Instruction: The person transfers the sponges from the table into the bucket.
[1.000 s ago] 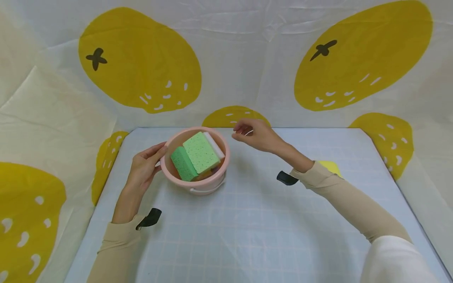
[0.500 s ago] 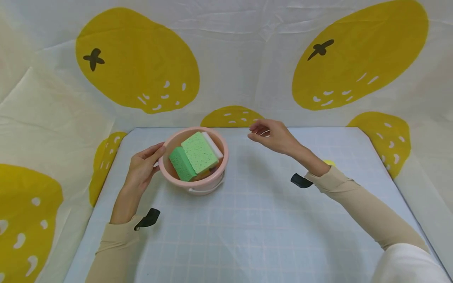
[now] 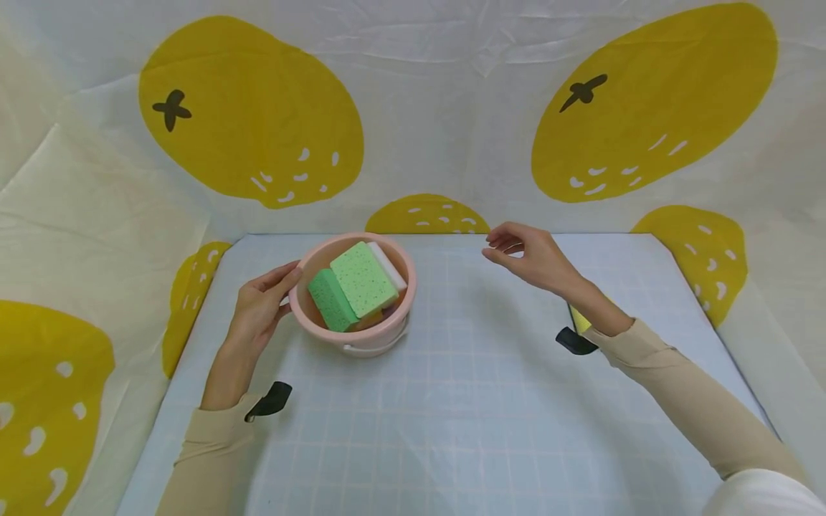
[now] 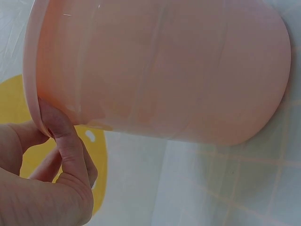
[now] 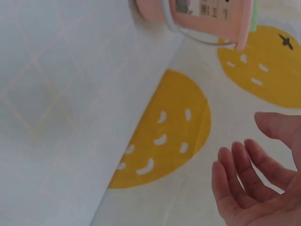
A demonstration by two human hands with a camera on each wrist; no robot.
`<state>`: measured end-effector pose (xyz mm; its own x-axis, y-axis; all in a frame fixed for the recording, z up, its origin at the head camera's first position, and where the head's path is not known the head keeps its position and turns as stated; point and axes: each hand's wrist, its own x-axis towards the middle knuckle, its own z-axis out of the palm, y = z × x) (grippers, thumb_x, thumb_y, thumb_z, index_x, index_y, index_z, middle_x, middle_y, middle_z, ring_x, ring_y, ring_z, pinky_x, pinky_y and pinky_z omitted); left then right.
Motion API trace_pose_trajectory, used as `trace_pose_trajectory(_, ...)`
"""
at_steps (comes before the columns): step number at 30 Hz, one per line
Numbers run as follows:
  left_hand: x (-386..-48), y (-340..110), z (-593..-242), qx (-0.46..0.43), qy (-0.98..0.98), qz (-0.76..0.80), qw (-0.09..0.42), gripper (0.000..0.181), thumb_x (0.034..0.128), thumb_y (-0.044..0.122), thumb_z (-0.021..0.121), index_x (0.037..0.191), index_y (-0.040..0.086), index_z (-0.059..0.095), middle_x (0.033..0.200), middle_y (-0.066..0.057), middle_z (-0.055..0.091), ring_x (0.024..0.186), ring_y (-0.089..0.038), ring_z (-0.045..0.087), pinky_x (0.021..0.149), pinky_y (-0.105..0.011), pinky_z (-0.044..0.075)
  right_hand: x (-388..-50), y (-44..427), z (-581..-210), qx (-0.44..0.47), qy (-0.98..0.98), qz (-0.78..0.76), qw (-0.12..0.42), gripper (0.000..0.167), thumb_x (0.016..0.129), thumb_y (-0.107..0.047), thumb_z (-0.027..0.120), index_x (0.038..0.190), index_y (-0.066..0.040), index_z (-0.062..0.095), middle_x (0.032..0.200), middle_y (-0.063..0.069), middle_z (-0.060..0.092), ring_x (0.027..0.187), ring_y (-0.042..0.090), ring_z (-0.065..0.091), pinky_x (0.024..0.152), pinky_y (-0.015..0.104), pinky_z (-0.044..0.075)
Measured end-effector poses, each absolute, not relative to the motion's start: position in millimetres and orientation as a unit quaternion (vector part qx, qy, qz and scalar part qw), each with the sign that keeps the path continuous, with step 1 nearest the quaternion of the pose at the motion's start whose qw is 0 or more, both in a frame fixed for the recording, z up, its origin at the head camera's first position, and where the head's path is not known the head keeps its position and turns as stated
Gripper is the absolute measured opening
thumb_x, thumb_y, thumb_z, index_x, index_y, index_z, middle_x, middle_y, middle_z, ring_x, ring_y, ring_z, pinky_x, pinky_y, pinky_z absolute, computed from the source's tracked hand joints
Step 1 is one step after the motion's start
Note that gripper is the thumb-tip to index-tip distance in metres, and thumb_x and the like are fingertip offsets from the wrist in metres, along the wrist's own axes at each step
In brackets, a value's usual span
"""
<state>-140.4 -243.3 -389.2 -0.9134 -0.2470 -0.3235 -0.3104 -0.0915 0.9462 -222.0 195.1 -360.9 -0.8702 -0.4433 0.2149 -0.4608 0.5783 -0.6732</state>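
Note:
A pink bucket (image 3: 381, 333) stands upright at the back left of the table. Inside it lie a light green sponge (image 3: 364, 278), a darker green sponge (image 3: 332, 301) and a white block (image 3: 387, 264); what lies beneath them is mostly hidden. My left hand (image 3: 258, 308) pinches the bucket's rim on its left side, and the left wrist view shows thumb and fingers on either side of that rim (image 4: 32, 70). Away to the right of the bucket, my right hand (image 3: 532, 254) hovers above the table with loosely bent fingers, holding nothing.
A yellow flat item (image 3: 579, 320) lies on the table, partly hidden under my right wrist. The bucket's white handle (image 3: 377, 349) hangs down at its front. Behind the table (image 3: 413, 430) rises a white cloth printed with yellow fruit (image 3: 258, 115).
My right hand has moved rightward, away from the bucket, and slightly toward me. The left hand keeps its hold on the rim, and the bucket stays in place.

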Motion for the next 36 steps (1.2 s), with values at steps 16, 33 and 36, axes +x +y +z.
trace_pose_trajectory(16,-141.1,-244.0,-390.5,-0.211,0.671,0.710,0.019,0.064,0.0908,0.039,0.078,0.145,0.011,0.060,0.139,-0.002,0.059,0.115,-0.011,0.059,0.080,-0.018,0.058,-209.4,250.5,-383.8,0.183,-0.912,0.365,0.044,0.030,0.098,-0.023,0.073,0.118,-0.001,0.066,0.109,0.012,0.071,0.100,0.028,0.067,0.085,0.015,0.052)
trace_pose_trajectory(33,-141.2,-243.4,-390.7,-0.213,0.671,0.709,0.024,0.064,0.0902,0.040,0.078,0.145,0.012,0.060,0.140,-0.002,0.059,0.115,-0.011,0.059,0.080,-0.018,0.058,-191.7,305.3,-413.9,0.118,-0.923,0.364,0.031,0.041,0.101,-0.029,0.070,0.127,0.001,0.062,0.116,0.020,0.067,0.105,0.038,0.064,0.077,-0.001,0.040)
trace_pose_trajectory(36,-141.5,-243.5,-390.6,-0.213,0.671,0.710,0.022,0.064,0.0905,0.039,0.078,0.145,0.011,0.060,0.139,-0.002,0.059,0.114,-0.010,0.059,0.079,-0.018,0.058,-188.8,312.2,-418.9,0.106,-0.925,0.365,0.026,0.043,0.101,-0.031,0.068,0.129,0.002,0.061,0.117,0.021,0.066,0.106,0.038,0.063,0.077,-0.001,0.039)
